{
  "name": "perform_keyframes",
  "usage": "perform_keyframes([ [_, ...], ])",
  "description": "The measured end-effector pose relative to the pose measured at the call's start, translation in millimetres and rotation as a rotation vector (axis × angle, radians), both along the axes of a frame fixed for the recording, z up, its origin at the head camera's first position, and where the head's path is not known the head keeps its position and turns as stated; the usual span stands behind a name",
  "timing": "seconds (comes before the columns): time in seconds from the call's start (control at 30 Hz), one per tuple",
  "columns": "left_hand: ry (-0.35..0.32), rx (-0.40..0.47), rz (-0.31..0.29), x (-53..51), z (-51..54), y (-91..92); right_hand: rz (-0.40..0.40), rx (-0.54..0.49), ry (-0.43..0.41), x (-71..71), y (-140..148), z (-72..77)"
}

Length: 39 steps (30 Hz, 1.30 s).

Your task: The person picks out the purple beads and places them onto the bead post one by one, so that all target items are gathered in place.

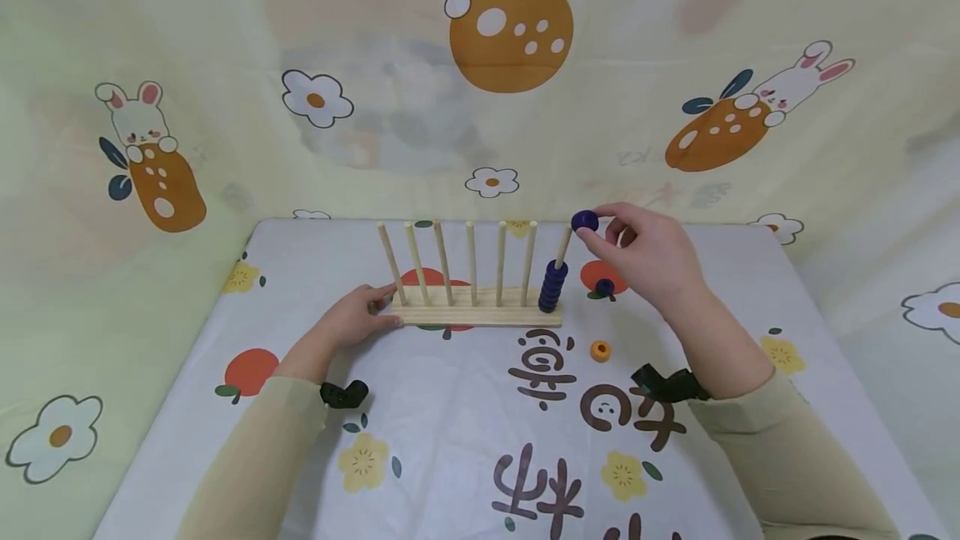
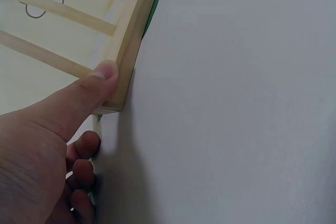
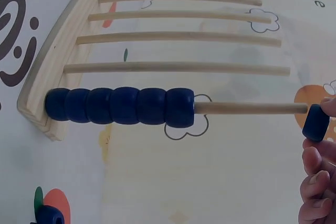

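A wooden rack [image 1: 480,317] with several upright pegs stands toward the back of the table. Its rightmost peg [image 3: 252,108] carries a stack of dark blue beads [image 3: 125,105] on the lower part; the other pegs are bare. My left hand [image 1: 358,317] grips the left end of the base, its thumb [image 2: 100,80] lying on the wood. Between thumb and fingers my right hand [image 1: 648,252] pinches another blue bead [image 3: 316,123]. That bead is at the tip of the rightmost peg, beside it; whether they touch I cannot tell.
On the tablecloth to the right of the rack lie a loose blue bead [image 1: 604,287] and, nearer, an orange bead [image 1: 600,351]. Behind the table hangs a printed curtain [image 1: 405,148] with rabbits and flowers.
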State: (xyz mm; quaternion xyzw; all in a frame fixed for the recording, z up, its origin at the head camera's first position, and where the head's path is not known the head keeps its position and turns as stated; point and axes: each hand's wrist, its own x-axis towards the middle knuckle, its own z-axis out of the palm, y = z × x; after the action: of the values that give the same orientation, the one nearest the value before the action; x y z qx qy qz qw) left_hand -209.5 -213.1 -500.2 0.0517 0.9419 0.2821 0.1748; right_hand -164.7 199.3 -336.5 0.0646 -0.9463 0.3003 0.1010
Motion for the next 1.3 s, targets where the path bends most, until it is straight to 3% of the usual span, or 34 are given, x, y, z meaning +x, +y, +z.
perform_keyframes([
  [0.8, -0.01, 0.014, -0.001, -1.8, -1.8, -2.5, 0.027, -0.027, -0.006, -4.2, -12, -2.6],
  [1.3, -0.006, 0.006, 0.001, 0.0, 0.2, -0.5, -0.001, -0.05, -0.01, -9.0, -17, -11.3],
])
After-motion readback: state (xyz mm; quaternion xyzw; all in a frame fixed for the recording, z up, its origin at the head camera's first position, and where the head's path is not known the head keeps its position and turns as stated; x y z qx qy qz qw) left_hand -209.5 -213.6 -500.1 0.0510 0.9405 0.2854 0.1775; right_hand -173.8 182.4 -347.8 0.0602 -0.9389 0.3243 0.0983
